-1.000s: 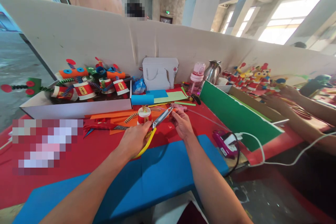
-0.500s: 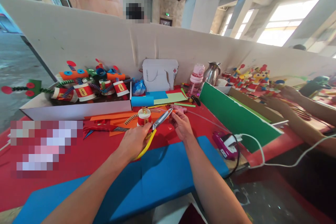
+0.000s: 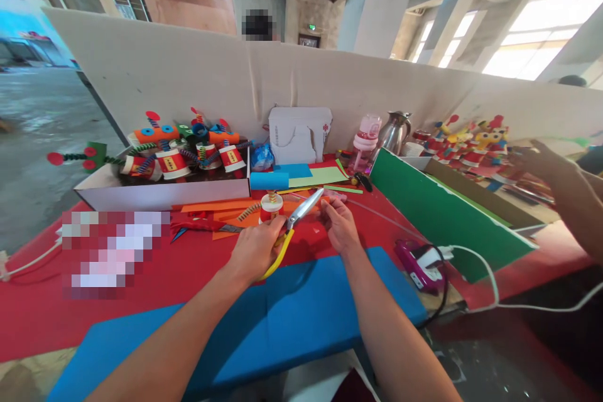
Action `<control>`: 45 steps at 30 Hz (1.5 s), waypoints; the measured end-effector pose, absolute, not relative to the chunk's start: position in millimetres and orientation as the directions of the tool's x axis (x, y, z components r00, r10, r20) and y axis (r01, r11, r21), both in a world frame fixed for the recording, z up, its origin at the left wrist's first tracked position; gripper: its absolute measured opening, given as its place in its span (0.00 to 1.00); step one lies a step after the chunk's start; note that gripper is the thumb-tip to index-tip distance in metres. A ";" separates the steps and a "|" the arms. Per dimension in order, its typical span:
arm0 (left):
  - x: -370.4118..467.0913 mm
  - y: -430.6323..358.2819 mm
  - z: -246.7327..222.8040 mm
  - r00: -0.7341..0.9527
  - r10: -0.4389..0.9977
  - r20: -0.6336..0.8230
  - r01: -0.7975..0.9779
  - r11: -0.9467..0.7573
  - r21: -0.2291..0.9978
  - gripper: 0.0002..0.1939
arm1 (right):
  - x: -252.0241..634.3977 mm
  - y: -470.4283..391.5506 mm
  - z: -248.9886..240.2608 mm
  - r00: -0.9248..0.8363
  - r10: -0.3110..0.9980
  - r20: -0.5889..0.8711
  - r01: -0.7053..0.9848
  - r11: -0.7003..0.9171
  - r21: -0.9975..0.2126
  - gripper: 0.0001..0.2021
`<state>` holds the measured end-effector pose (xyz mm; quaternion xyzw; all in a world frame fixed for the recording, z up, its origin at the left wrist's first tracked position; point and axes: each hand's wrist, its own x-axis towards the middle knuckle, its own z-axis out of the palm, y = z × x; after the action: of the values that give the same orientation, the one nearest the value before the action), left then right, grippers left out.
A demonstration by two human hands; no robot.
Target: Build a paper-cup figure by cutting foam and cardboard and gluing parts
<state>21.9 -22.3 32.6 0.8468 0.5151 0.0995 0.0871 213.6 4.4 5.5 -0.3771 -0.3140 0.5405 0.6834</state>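
Observation:
My left hand (image 3: 261, 242) is wrapped round the yellow handles of a pair of scissors (image 3: 305, 208), whose silver blades point up and right. The blades look closed. My right hand (image 3: 340, 224) pinches a small orange piece (image 3: 325, 201) beside the blade tips. Just behind my left hand stands a red and white paper cup (image 3: 272, 206) with a coiled paper strip on top. A brown coiled strip (image 3: 249, 211) lies to its left. Orange paper (image 3: 207, 207) and red-handled scissors (image 3: 200, 225) lie further left on the red tabletop (image 3: 188, 276).
A white box (image 3: 164, 196) of paper-cup figures stands at the back left, a green-sided box (image 3: 438, 220) at the right. A pink bottle (image 3: 366, 141) and metal jug (image 3: 394, 132) stand behind. A purple power strip (image 3: 419, 267) has cables. Another person's arm (image 3: 558, 176) reaches in from the right.
The view has shifted left, so things appear further right. The scissor blades, apart slightly before, now look closed. The other person's arm at the right has moved up.

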 end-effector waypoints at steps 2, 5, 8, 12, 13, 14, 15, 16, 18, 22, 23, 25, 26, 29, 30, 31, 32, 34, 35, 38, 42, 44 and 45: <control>22.5 -22.9 32.2 0.454 0.886 0.095 0.849 -0.463 0.256 0.14 | 212.9 4.4 4.9 0.207 0.977 0.044 -0.462 0.137 -0.876 0.20; 23.7 -24.4 35.0 0.453 0.887 0.090 0.848 -0.460 0.263 0.14 | 212.6 5.1 3.4 0.227 0.972 0.068 -0.400 0.157 -0.903 0.20; 24.8 -25.0 38.3 0.438 0.897 0.063 0.862 -0.439 0.253 0.13 | 213.9 6.3 1.8 0.253 0.964 0.077 -0.349 0.165 -0.922 0.19; 24.1 -23.4 36.8 0.427 0.902 0.063 0.869 -0.428 0.246 0.12 | 215.6 7.0 0.6 0.284 0.951 0.120 -0.317 0.212 -0.924 0.17; 23.6 -22.8 35.7 0.427 0.902 0.067 0.870 -0.430 0.242 0.12 | 215.6 6.9 0.5 0.292 0.947 0.136 -0.313 0.229 -0.922 0.17; 23.0 -22.3 34.5 0.425 0.903 0.068 0.873 -0.428 0.235 0.12 | 215.6 6.7 0.3 0.296 0.943 0.150 -0.311 0.243 -0.919 0.16; 22.4 -21.9 33.6 0.421 0.905 0.066 0.877 -0.424 0.227 0.12 | 215.4 6.5 0.1 0.297 0.941 0.160 -0.311 0.254 -0.916 0.16; 21.9 -21.6 33.0 0.419 0.906 0.060 0.880 -0.421 0.219 0.11 | 215.1 6.3 0.0 0.294 0.941 0.167 -0.312 0.260 -0.914 0.16; 21.3 -21.5 33.2 0.419 0.907 0.046 0.884 -0.419 0.208 0.12 | 214.6 5.8 0.1 0.283 0.944 0.170 -0.316 0.259 -0.913 0.15; 21.8 -22.7 38.0 0.425 0.905 0.009 0.887 -0.418 0.194 0.12 | 213.9 4.4 1.5 0.285 0.944 0.166 -0.288 0.250 -0.925 0.14; 22.1 -23.0 39.4 0.425 0.905 -0.002 0.889 -0.416 0.191 0.12 | 213.9 4.2 1.9 0.287 0.944 0.162 -0.281 0.245 -0.928 0.14; 22.9 -23.5 41.6 0.424 0.905 -0.026 0.892 -0.412 0.184 0.13 | 213.9 4.2 2.3 0.282 0.947 0.150 -0.276 0.230 -0.933 0.14; 23.2 -23.6 42.5 0.424 0.905 -0.038 0.893 -0.411 0.182 0.13 | 213.9 4.4 2.2 0.280 0.949 0.143 -0.278 0.222 -0.935 0.14; 23.6 -23.7 44.0 0.431 0.901 -0.056 0.892 -0.415 0.179 0.15 | 214.0 5.8 1.4 0.291 0.950 0.115 -0.308 0.207 -0.929 0.15; 23.5 -23.7 44.2 0.435 0.899 -0.057 0.890 -0.419 0.180 0.15 | 214.1 6.3 1.1 0.300 0.948 0.105 -0.325 0.205 -0.923 0.16; 23.3 -23.7 44.3 0.440 0.896 -0.057 0.887 -0.424 0.181 0.15 | 214.3 6.5 0.9 0.308 0.947 0.095 -0.344 0.204 -0.916 0.16; 23.1 -23.7 44.4 0.445 0.893 -0.060 0.885 -0.429 0.181 0.15 | 214.6 6.6 0.8 0.313 0.946 0.090 -0.361 0.206 -0.910 0.17; 22.8 -23.8 44.4 0.455 0.888 -0.066 0.881 -0.438 0.180 0.15 | 215.2 5.9 0.9 0.309 0.946 0.096 -0.384 0.217 -0.897 0.16; 22.7 -23.9 44.4 0.459 0.886 -0.068 0.880 -0.442 0.177 0.15 | 215.5 5.4 1.1 0.299 0.949 0.100 -0.398 0.219 -0.891 0.16; 23.3 -24.7 43.9 0.461 0.884 -0.080 0.882 -0.446 0.153 0.15 | 215.4 3.5 2.1 0.233 0.968 0.090 -0.454 0.190 -0.870 0.17; 24.9 -26.3 43.2 0.476 0.875 -0.093 0.877 -0.462 0.133 0.16 | 213.5 2.1 3.2 0.160 0.983 0.088 -0.470 0.154 -0.869 0.18; 25.3 -26.6 43.3 0.483 0.871 -0.087 0.872 -0.470 0.137 0.17 | 212.9 1.8 3.6 0.152 0.984 0.093 -0.455 0.153 -0.877 0.17; 25.4 -26.5 43.5 0.482 0.872 -0.086 0.873 -0.469 0.137 0.17 | 212.8 1.6 3.8 0.151 0.984 0.092 -0.446 0.151 -0.882 0.17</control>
<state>25.4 -26.5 43.5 0.8570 0.5089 -0.0018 0.0811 212.8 1.6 3.8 -0.3666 -0.3668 0.5386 0.6641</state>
